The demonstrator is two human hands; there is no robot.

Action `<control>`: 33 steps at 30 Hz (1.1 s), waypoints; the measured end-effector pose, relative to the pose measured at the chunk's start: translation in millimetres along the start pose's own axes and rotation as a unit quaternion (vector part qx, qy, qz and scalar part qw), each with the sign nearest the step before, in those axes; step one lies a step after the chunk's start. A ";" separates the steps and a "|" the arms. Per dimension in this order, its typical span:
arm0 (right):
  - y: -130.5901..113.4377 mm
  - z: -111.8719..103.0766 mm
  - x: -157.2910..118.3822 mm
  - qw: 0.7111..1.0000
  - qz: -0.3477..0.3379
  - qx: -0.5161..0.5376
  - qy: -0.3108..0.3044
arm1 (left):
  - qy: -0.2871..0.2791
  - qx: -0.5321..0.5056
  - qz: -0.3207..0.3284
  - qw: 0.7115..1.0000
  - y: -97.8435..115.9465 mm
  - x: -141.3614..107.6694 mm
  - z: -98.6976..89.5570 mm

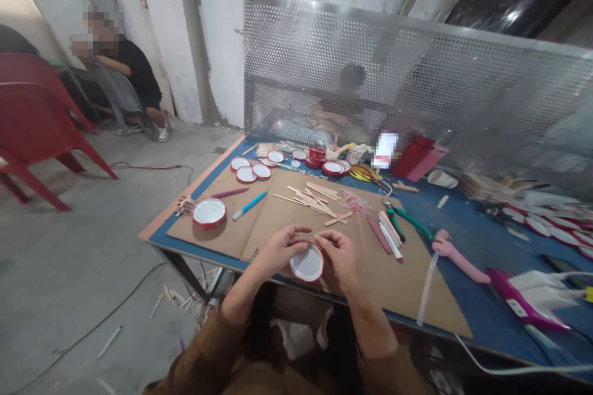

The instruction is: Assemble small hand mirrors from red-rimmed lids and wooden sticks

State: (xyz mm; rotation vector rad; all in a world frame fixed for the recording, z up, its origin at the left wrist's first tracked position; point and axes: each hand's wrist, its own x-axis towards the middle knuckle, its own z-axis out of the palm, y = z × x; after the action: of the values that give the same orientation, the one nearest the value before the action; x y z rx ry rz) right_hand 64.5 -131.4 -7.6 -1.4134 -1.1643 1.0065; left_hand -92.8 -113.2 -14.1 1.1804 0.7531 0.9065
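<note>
A round white disc with a red rim (306, 264) is tilted above the table's near edge, between my two hands. My left hand (288, 247) is closed on its left side, the thumb lying over the white face. At the upper right of the rim, my right hand (337, 253) pinches thumb and forefinger together; whatever is between those fingertips is too small to make out. Beyond my hands lie loose flat wooden sticks (315, 197) and a tangle of coloured threads (356, 202). To the left, a similar red-rimmed disc (209, 212) has thin sticks at its side.
Brown cardboard (259, 231) covers part of the blue table (467, 241). Pens (389, 236), green-handled pliers (395, 221) and a pink and purple glue gun (503, 296) lie to the right. More red-rimmed discs (246, 173) sit behind. A perforated metal panel (324, 49) borders the back; another person is seated left.
</note>
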 end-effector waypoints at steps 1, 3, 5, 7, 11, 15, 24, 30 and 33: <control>1.8 4.8 -1.3 1.000 0.000 0.011 -0.007 | 0.000 -0.013 -0.005 1.000 0.8 -0.1 0.3; 3.7 9.7 -1.1 1.000 -0.002 0.024 -0.009 | 0.010 -0.021 -0.013 1.000 1.1 1.1 0.9; 2.4 8.5 1.6 1.000 -0.011 0.024 0.010 | 0.025 -0.011 -0.021 0.999 0.1 3.6 1.3; -1.6 2.0 5.5 0.998 -0.027 0.012 0.050 | 0.032 0.001 -0.028 0.999 -1.3 6.2 1.4; -9.5 -16.0 12.7 0.990 -0.056 -0.014 0.127 | 0.030 -0.002 -0.030 0.999 -1.0 6.3 1.4; -8.5 -19.4 12.7 0.994 -0.051 -0.004 0.100 | 0.025 -0.018 -0.020 0.999 3.5 0.4 0.7; -3.1 7.5 0.2 0.993 0.022 0.110 -0.032 | 0.013 -0.030 -0.027 0.999 9.6 -0.8 1.3; -10.1 9.7 -4.5 0.985 0.043 0.163 -0.039 | 0.044 -0.022 -0.011 0.999 8.2 -1.9 3.4; -10.6 11.2 -5.4 0.979 0.066 0.187 -0.041 | 0.053 -0.027 0.010 0.998 8.5 -4.6 2.9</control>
State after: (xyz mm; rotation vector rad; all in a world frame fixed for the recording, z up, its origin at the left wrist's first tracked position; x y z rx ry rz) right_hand 51.0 -134.3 1.2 -1.1675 -0.8889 1.3125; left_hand -94.0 -117.4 -5.1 1.1004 0.7978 1.0055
